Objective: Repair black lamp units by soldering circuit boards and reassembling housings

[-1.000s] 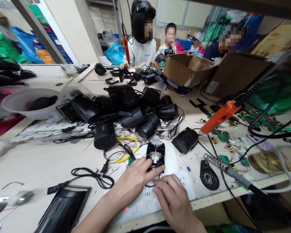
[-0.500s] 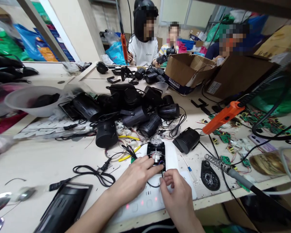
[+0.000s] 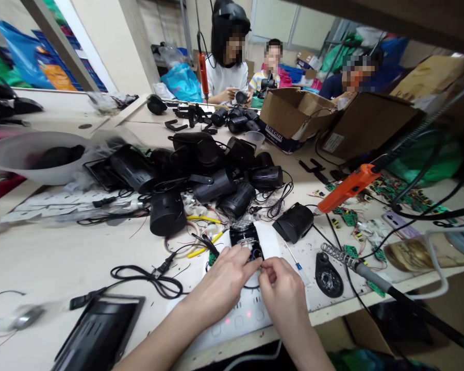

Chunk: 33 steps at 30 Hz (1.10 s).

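Observation:
The opened black housing (image 3: 236, 238) lies on the white surface in front of me, its inner parts showing. Over its near end rests my left hand (image 3: 230, 270), fingers bent onto it and index finger reaching to the near right corner. My right hand (image 3: 284, 283) is closed in a pinch at that corner, against the left fingertip. A thin black cord (image 3: 251, 287) runs from the pinch and curves under my left hand; the pinched part is mostly covered by fingers. Beneath both hands is a white power strip (image 3: 237, 320) with glowing red lights.
Black housings (image 3: 212, 183) with cords are heaped beyond my hands. An orange electric screwdriver (image 3: 348, 189) hangs at right, above green circuit boards (image 3: 350, 216). A soldering iron (image 3: 375, 278) stands in a coil holder (image 3: 332, 252). Co-workers sit behind a cardboard box (image 3: 282, 121).
My right hand has moved up and closer to the left fingertip, at the housing's corner. The left hand stays on the housing. Across the table, a co-worker's hands have come together around a dark part.

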Available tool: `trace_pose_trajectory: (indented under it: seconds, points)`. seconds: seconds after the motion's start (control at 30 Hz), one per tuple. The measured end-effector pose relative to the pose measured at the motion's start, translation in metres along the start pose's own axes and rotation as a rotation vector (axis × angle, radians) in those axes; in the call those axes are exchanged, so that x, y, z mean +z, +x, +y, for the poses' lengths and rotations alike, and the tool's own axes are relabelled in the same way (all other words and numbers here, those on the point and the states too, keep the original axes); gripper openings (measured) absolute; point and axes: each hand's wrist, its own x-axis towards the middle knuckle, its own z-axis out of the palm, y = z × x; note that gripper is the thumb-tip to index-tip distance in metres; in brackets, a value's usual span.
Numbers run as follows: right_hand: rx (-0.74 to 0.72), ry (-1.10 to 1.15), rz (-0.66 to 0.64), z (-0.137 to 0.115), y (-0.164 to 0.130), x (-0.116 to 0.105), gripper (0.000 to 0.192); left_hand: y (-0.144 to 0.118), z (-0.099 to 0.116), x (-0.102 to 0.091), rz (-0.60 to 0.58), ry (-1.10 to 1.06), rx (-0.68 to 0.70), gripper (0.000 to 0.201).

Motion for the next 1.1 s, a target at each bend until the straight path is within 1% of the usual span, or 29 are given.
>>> trace_pose_trajectory:
  seconds: [0.1, 0.23, 0.33, 0.47, 0.53, 0.63, 0.7, 0.73, 0.8, 0.87, 0.93, 0.97, 1.1]
  points:
    - [0.039, 0.045, -0.029, -0.005, -0.013, 0.002, 0.014, 0.001, 0.000, -0.002, -0.014, -0.004, -0.006, 0.052]
    - [0.185, 0.150, -0.008, -0.012, -0.025, 0.004, 0.013, 0.002, 0.000, -0.005, -0.025, -0.013, 0.005, 0.049]
    - [0.254, 0.247, 0.037, -0.015, -0.021, 0.002, 0.009, 0.002, 0.000, -0.006, -0.030, -0.022, 0.003, 0.052]
    - [0.285, 0.300, 0.046, -0.016, -0.011, -0.002, 0.011, 0.004, -0.001, -0.006, -0.027, -0.050, -0.004, 0.053]
    - [0.334, 0.325, 0.022, -0.014, -0.010, -0.003, 0.013, 0.005, -0.001, -0.005, -0.021, -0.065, -0.010, 0.053]
    - [0.388, 0.350, -0.074, -0.010, -0.010, -0.003, 0.015, 0.005, -0.001, -0.004, -0.017, -0.082, -0.017, 0.053]
    - [0.361, 0.309, -0.128, -0.006, -0.012, -0.002, 0.017, 0.006, 0.000, -0.003, -0.017, -0.088, -0.024, 0.054]
    - [0.337, 0.268, -0.127, -0.005, -0.013, -0.002, 0.018, 0.006, 0.000, -0.002, -0.015, -0.089, -0.025, 0.054]
    - [0.262, 0.166, -0.075, -0.001, -0.015, 0.000, 0.021, 0.006, 0.000, -0.002, -0.009, -0.085, -0.023, 0.053]
    - [0.139, 0.056, -0.018, 0.001, -0.017, 0.002, 0.023, 0.007, 0.000, -0.002, -0.005, -0.078, -0.018, 0.052]
    - [0.005, -0.050, -0.002, 0.002, -0.019, 0.004, 0.024, 0.007, 0.000, -0.004, -0.006, -0.064, -0.013, 0.052]
    - [-0.037, -0.090, 0.005, 0.001, -0.020, 0.005, 0.023, 0.006, 0.000, -0.005, -0.006, -0.055, -0.012, 0.051]
    - [-0.083, -0.128, 0.068, -0.004, -0.021, 0.006, 0.019, 0.004, 0.000, -0.005, 0.008, -0.031, 0.003, 0.044]
